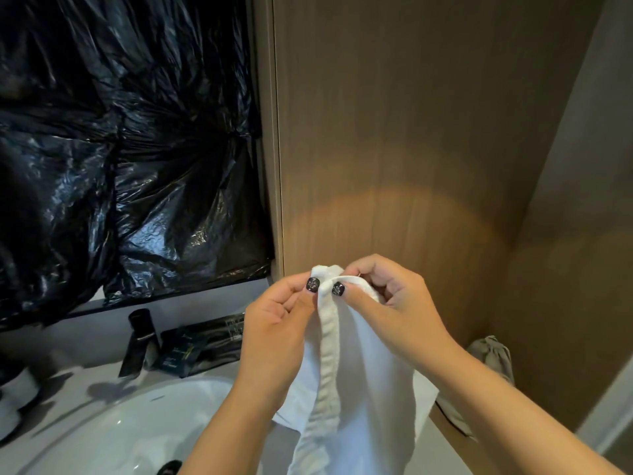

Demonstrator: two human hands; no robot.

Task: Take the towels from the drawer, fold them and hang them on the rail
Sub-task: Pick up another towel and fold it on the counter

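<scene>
A white towel (363, 389) hangs down in front of me, held up by its top edge. My left hand (277, 323) pinches one top corner between thumb and fingers. My right hand (387, 299) pinches the other corner right beside it, so the two corners meet and the towel is doubled lengthwise. Its thick hem runs straight down between my forearms. A grey towel (493, 358) hangs at the lower right against the wooden wall. Neither the rail itself nor the drawer is visible.
A white basin (113, 430) lies below my left arm. Dark bottles (140, 341) and packets (202, 344) stand on the counter behind it. Black plastic sheeting (130, 149) covers the mirror area on the left. A wooden panel wall (411, 132) rises ahead.
</scene>
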